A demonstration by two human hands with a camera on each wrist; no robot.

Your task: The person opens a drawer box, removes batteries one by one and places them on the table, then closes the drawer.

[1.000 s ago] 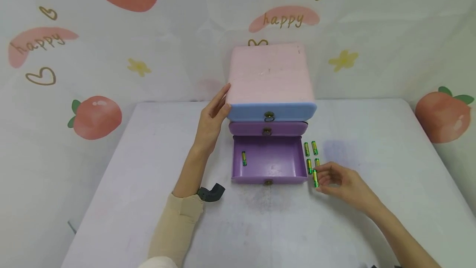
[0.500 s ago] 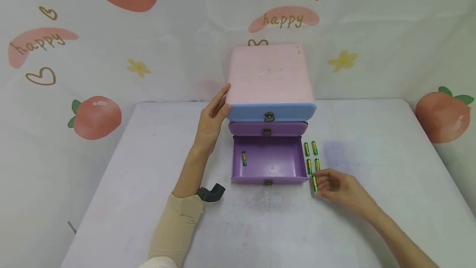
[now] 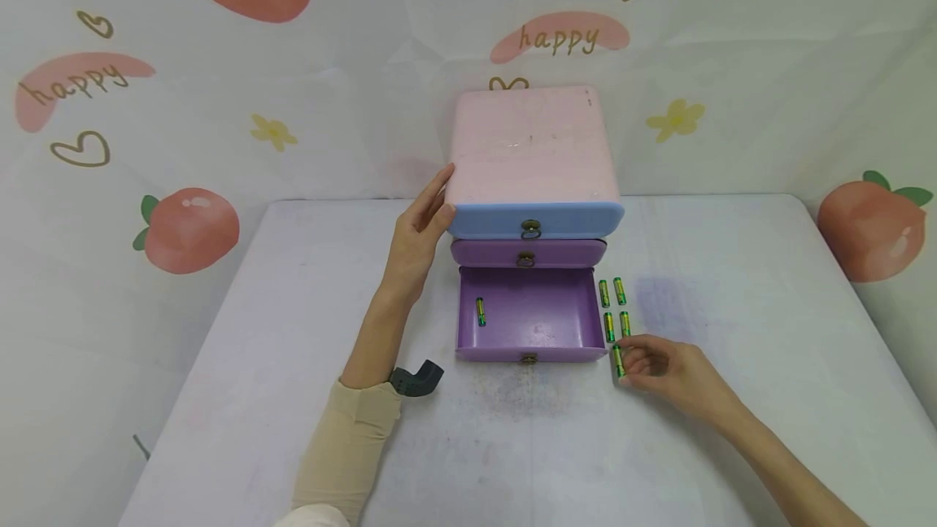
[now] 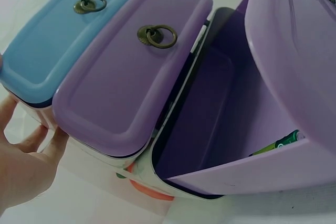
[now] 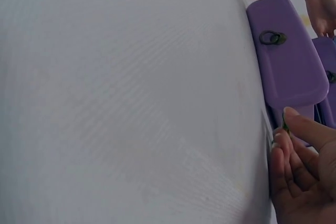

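My right hand (image 3: 672,372) pinches a green-and-yellow battery (image 3: 618,361) between thumb and fingertips, by the front right corner of the pulled-out bottom drawer (image 3: 530,354). In the right wrist view only a sliver of this battery (image 5: 285,123) shows. Several like batteries (image 3: 609,327) lie in pairs on the table just behind it, along the drawer's right side. One more battery (image 3: 480,311) lies inside the purple drawer, near its left wall. My left hand (image 3: 415,246) rests with extended fingers against the left side of the pink-topped drawer cabinet (image 3: 530,145).
The blue top drawer (image 3: 490,222) and the purple middle drawer (image 3: 490,254) are closed, each with a bronze ring pull. A dark grey curved piece (image 3: 419,381) shows beside the left wrist. A printed white cloth (image 3: 366,104) hangs behind the table (image 3: 527,462).
My right hand has shifted slightly toward the table's front with the pinched battery, moving it away from the pairs behind. The left hand stays against the cabinet.
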